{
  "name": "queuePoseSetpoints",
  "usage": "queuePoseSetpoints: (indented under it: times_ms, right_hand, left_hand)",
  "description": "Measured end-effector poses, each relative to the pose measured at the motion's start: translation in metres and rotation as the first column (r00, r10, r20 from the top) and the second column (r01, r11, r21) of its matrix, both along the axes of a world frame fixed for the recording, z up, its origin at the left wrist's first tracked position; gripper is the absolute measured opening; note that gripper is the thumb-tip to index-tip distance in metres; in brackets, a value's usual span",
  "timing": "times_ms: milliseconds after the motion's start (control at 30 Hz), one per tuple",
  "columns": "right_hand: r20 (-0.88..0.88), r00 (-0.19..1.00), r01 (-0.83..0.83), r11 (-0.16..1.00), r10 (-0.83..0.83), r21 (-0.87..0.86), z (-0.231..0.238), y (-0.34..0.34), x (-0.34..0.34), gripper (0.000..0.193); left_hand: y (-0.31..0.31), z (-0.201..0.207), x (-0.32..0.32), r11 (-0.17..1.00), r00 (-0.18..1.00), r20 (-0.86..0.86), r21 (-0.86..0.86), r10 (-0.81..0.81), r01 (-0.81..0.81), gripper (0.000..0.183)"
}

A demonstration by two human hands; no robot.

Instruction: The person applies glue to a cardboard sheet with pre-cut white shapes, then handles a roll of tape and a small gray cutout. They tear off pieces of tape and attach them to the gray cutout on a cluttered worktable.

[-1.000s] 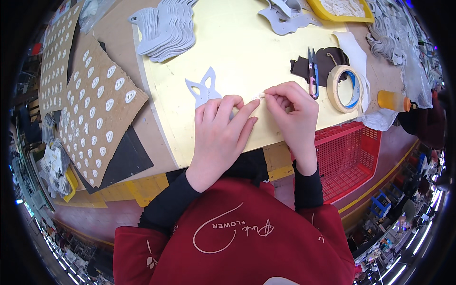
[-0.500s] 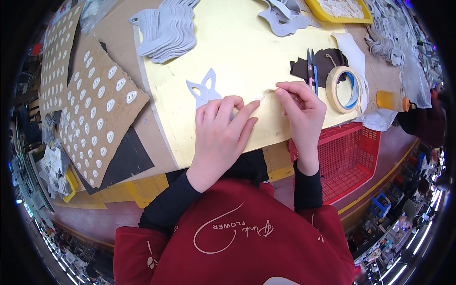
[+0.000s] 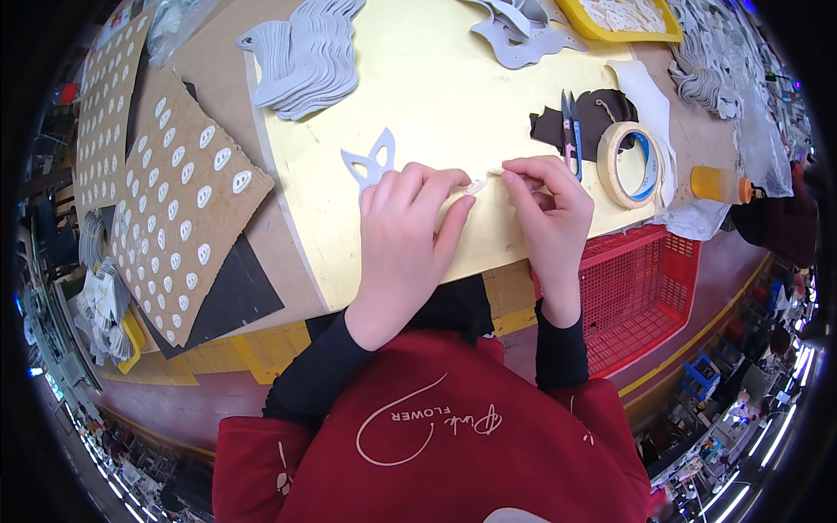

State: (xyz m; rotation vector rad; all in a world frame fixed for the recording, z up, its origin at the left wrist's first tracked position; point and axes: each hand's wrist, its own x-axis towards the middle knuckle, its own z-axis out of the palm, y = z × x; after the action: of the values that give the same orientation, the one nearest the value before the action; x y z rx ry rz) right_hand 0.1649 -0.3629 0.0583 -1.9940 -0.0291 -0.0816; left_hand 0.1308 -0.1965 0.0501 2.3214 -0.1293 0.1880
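Note:
My left hand (image 3: 405, 235) rests over the yellow sheet, its thumb and forefinger closed at the edge of a small white oval piece (image 3: 475, 186) with cut-outs. To its right, my right hand (image 3: 554, 205) pinches a small whitish scrap (image 3: 497, 171) between thumb and forefinger. A short gap separates the scrap from the white piece. A light grey cut-out (image 3: 377, 157) with two pointed tips and openings lies just beyond my left hand, its near part hidden under the fingers.
A stack of grey cut-outs (image 3: 305, 61) stands far left; more grey pieces (image 3: 523, 39) lie at the back. Snips (image 3: 571, 135), dark scraps (image 3: 602, 118) and a tape roll (image 3: 615, 179) lie right. Cardboard with white ovals (image 3: 174, 218) is left, a red crate (image 3: 641, 292) below the edge.
The thin strip that stretched from the white piece to my right hand now shows as a short scrap at my right fingertips. My left forefinger has drawn back, uncovering more of the white piece.

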Motion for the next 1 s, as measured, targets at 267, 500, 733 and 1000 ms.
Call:
queuePoseSetpoints:
  times_ms: [267, 500, 733, 1000]
  right_hand:
    - [-0.121, 0.991, -0.029, 0.964, 0.063, 0.265, 0.007, -0.004, -0.006, 0.01]
    - [-0.147, 0.983, -0.059, 0.942, 0.113, 0.331, 0.01, -0.007, -0.008, 0.011]
    - [-0.184, 0.974, -0.053, 0.918, 0.135, 0.394, 0.014, -0.007, -0.011, 0.011]
    - [-0.103, 0.988, -0.072, 0.932, 0.115, 0.355, 0.028, -0.005, -0.015, 0.013]
  left_hand:
    - [0.003, 0.007, 0.018, 0.997, 0.997, 0.013, -0.02, -0.071, 0.071, 0.032]
    - [0.017, 0.016, 0.023, 0.975, 0.97, -0.12, -0.104, -0.21, 0.198, 0.028]
    - [0.022, 0.017, 0.029, 0.954, 0.946, -0.129, -0.084, -0.298, 0.289, 0.019]
    - [0.023, 0.028, 0.028, 0.879, 0.931, -0.263, -0.465, -0.254, 0.109, 0.015]
